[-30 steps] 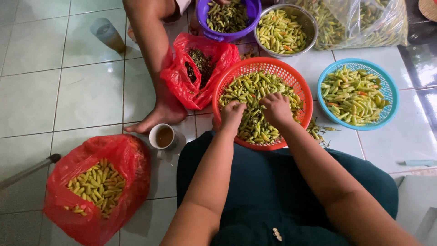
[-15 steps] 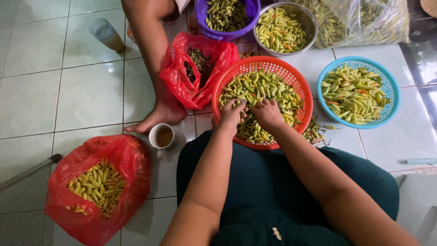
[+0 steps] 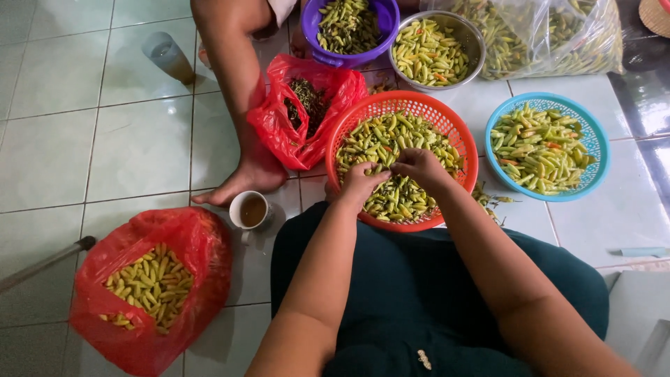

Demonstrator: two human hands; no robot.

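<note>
Two hands meet over an orange basket (image 3: 457, 132) heaped with green chillies (image 3: 380, 143), which sits on the tiled floor (image 3: 49, 153) against the person's knees. A red bag (image 3: 202, 244) of chillies lies to the left. The left hand (image 3: 359, 183) and right hand (image 3: 417, 167) curl nearly closed, fingertips touching, pinching chillies from the pile.
</note>
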